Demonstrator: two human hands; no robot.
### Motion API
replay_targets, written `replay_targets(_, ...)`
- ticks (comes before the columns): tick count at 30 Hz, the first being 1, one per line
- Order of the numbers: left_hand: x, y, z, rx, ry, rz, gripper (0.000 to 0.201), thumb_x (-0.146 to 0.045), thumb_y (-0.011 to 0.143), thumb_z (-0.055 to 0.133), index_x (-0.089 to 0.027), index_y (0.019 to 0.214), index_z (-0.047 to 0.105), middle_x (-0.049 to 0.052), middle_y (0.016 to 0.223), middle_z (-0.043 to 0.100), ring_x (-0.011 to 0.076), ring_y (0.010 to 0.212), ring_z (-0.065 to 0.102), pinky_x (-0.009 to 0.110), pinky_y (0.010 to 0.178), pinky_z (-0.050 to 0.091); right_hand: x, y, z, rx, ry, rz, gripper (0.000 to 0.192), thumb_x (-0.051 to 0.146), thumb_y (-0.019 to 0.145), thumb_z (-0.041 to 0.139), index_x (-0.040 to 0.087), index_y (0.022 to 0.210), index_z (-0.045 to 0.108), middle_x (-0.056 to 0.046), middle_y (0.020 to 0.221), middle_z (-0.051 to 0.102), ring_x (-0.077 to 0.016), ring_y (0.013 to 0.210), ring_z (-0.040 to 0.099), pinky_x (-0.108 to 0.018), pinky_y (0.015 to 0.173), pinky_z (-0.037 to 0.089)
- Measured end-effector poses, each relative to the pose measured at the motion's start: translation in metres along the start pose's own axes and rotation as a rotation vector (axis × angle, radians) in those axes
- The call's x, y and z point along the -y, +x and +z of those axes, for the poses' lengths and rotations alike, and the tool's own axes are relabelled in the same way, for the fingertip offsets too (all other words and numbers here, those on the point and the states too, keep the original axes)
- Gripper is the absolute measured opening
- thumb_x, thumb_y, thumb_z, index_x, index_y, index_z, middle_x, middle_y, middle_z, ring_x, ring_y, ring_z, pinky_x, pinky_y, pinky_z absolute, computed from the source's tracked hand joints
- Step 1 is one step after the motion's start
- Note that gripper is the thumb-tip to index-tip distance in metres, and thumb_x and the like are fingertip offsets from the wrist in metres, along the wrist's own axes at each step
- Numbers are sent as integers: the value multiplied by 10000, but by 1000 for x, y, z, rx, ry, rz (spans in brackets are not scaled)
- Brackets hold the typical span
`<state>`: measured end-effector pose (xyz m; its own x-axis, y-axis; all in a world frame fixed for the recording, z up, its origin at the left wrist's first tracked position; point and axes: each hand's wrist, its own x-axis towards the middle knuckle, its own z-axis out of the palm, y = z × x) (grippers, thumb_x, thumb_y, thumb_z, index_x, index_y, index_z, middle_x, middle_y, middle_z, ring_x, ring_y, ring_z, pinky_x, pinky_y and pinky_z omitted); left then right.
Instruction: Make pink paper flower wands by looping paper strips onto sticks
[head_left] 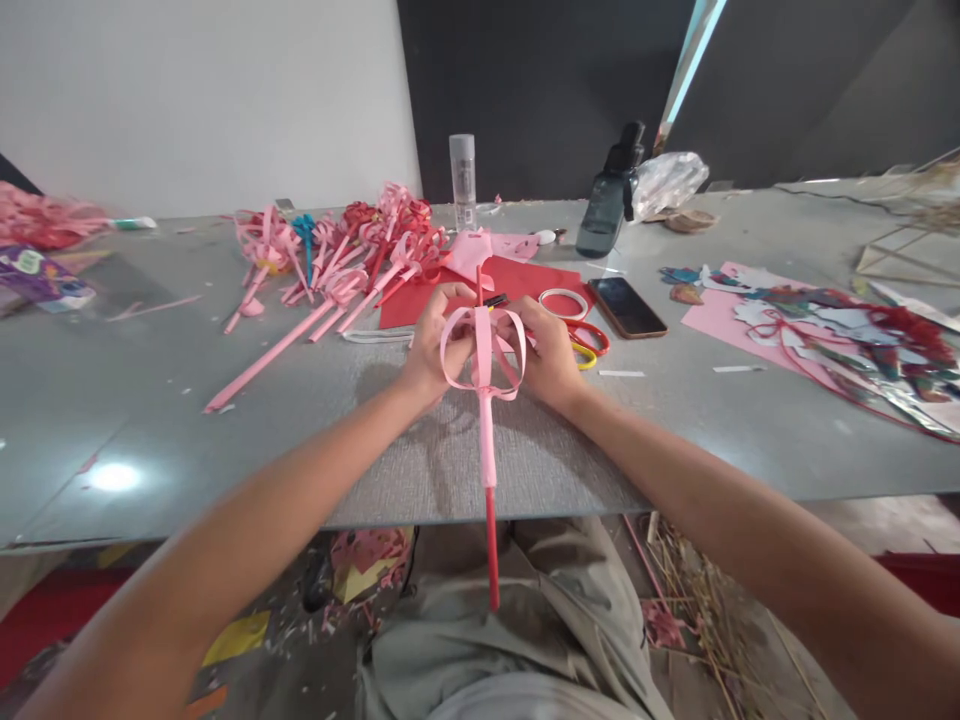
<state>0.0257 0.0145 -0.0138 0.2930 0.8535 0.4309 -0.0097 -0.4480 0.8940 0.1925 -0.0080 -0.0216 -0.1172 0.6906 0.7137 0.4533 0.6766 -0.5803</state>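
Over the near edge of the grey table (225,470), our left hand (429,350) pinches the pink paper strip loops (480,352) atop the red stick with pink wrap (489,470), which hangs over our lap. We judge we are shaping loops; next calls for fastening them. Our right hand (551,352) curls shut on the loops too, forearms converging, wrists low.

Pink paper loops (482,352) on a seemingly red stick (492,545).

Pink paper loops (482,352); glossy grey tabletop (150,400); glossy phone (628,306)
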Motion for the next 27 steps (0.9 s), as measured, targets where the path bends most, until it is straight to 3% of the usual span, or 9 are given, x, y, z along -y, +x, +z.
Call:
replay_targets(2, -1, 0, 0, 6, 12, -8, 417, -591, 924, 599, -271, 1113, 411, -52, 707, 567, 123, 614, 591, 289, 534, 392, 1, 0, 0, -5, -9, -4, 108, 248, 973, 530, 259, 875, 573, -34, 930, 668, -197, 842, 603, -372, 807, 505)
replay_targets(7, -5, 0, 0, -19, -109, -33, 422, -543, 891, 702, -278, 1068, 426, -82, 678, 540, 100, 589, 579, 272, 543, 416, 0, 0, 0, -12, 2, -98, 94, 252, 986, 540, 268, 903, 580, -42, 958, 661, -208, 869, 612, -383, 817, 506)
replay_targets(12, -7, -2, 0, -4, -75, -55, 417, -542, 904, 666, -271, 1069, 396, -63, 701, 543, 116, 618, 590, 282, 546, 425, -2, -1, 0, -7, -74, -171, 119, 230, 1006, 483, 272, 926, 559, -49, 941, 631, -216, 868, 601, -382, 793, 497)
replay_targets(15, -5, -1, -2, 12, -45, -25, 413, -522, 899, 669, -271, 1078, 394, -54, 721, 569, 118, 626, 600, 284, 546, 434, -2, -2, -2, -7, -102, -241, 145, 179, 1005, 445, 262, 941, 546, -61, 944, 610, -219, 878, 589, -379, 778, 486)
replay_targets(18, -2, 6, -12, -59, -46, 41, 358, -512, 921, 634, -268, 1063, 413, -35, 775, 611, 121, 662, 621, 284, 552, 439, -2, -2, -5, 2, -125, -280, 206, 139, 994, 398, 262, 881, 519, -61, 910, 596, -220, 867, 567, -381, 773, 469)
replay_targets(20, -2, 10, -21, -149, -83, 71, 409, -514, 867, 692, -275, 1054, 417, -35, 793, 623, 119, 659, 610, 275, 546, 430, -2, -2, -7, -33, -100, -223, 212, 150, 984, 413, 262, 828, 505, -50, 883, 594, -214, 855, 559, -379, 782, 464)
replay_targets(23, -6, 12, -28, -96, -86, 61, 514, -445, 784, 795, -287, 1160, 483, -28, 813, 666, 140, 652, 619, 294, 584, 484, -4, -1, -7, -154, -35, -67, 156, 193, 951, 499, 255, 811, 527, -36, 875, 610, -198, 840, 565, -365, 784, 468)
replay_targets(27, -3, 10, -23, -39, -68, 86, 427, -364, 793, 785, -277, 1154, 575, -20, 809, 676, 147, 661, 624, 295, 607, 497, -11, 1, -4, -247, 8, 68, 61, 202, 902, 552, 244, 861, 569, -15, 845, 631, -172, 763, 572, -334, 715, 469)
